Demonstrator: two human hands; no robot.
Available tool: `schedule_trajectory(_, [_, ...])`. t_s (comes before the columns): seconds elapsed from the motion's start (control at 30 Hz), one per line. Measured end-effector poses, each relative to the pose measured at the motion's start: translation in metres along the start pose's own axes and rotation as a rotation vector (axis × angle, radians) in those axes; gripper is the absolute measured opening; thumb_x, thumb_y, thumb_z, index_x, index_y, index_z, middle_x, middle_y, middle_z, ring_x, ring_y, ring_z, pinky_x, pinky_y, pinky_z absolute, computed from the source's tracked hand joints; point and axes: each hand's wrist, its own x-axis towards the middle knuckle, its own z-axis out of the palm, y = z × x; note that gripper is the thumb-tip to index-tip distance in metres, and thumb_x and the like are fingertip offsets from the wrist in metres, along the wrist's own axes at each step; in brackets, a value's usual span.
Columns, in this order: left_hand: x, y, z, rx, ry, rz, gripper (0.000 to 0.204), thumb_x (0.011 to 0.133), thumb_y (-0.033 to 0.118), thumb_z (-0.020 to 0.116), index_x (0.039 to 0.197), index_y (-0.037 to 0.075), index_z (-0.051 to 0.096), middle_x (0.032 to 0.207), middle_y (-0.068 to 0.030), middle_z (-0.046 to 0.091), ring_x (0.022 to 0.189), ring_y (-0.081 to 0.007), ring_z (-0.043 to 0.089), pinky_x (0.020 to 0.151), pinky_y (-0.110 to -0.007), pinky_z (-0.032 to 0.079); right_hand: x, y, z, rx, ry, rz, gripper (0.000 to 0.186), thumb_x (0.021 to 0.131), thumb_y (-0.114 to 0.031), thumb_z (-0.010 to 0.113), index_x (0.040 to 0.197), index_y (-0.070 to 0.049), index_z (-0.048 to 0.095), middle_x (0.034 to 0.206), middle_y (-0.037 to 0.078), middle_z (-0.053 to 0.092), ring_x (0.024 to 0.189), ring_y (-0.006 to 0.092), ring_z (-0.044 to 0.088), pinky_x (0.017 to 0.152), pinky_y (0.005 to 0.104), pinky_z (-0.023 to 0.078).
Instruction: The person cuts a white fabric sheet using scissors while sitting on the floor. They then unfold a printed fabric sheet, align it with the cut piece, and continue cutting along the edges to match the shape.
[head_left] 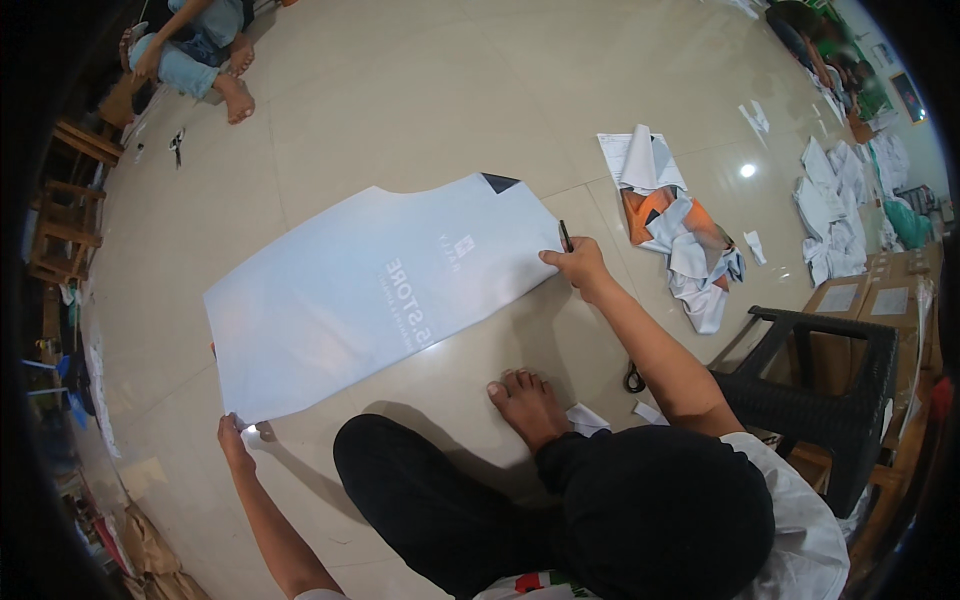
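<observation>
A large pale blue-white cloth panel (330,300), with faint printed markings and a dark turned-up corner, is spread out in front of me, held at both ends. My left hand (236,440) grips its lower-left corner between closed fingers. My right hand (578,268) pinches the right edge, thumb on top. A slim dark object (564,236) sticks up beside those fingers; I cannot tell what it is. My bare foot (530,408) rests on the tiles below the panel, near black-handled scissors (634,378).
A pile of white and orange fabric (670,230) lies right of the panel. A black plastic stool (760,390), cardboard boxes (885,300) and white cloth heaps (830,210) line the right. A seated person's legs (190,70) and small scissors (177,147) are upper left; other people (820,55) are upper right.
</observation>
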Motion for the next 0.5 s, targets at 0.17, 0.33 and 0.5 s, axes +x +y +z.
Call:
schedule_trajectory(0.17, [-0.005,0.000,0.042,0.055,-0.057,0.030,0.047,0.110,0.045,0.061,0.133,0.005,0.070,0.130,-0.0052,0.072,0.118,-0.0191,0.064,0.104,-0.037,0.047,-0.004,-0.008,-0.003,0.111,0.021,-0.101,0.031,0.083,-0.020,0.091,0.078,-0.007,0.063,0.074,0.000,0.056,0.065,0.0121,0.047,0.057,0.0337,0.038])
schedule_trajectory(0.33, [-0.016,0.007,0.029,-0.200,0.160,0.029,0.060,0.110,0.050,0.058,0.149,0.005,0.062,0.151,-0.0120,0.064,0.144,-0.0248,0.053,0.122,-0.052,0.030,-0.023,-0.042,-0.014,0.353,-0.066,-0.126,0.024,0.091,-0.015,0.085,0.102,-0.008,0.065,0.071,-0.005,0.055,0.050,0.0040,0.040,0.043,0.0261,0.026])
schedule_trajectory(0.5, [-0.058,-0.026,-0.011,-0.107,0.098,-0.012,0.055,0.106,0.042,0.060,0.147,0.005,0.063,0.151,-0.0122,0.063,0.148,-0.0250,0.048,0.123,-0.054,0.024,-0.037,-0.004,-0.035,0.221,-0.180,-0.012,0.021,0.092,-0.013,0.082,0.098,-0.009,0.063,0.073,-0.005,0.055,0.051,0.0026,0.038,0.043,0.0256,0.025])
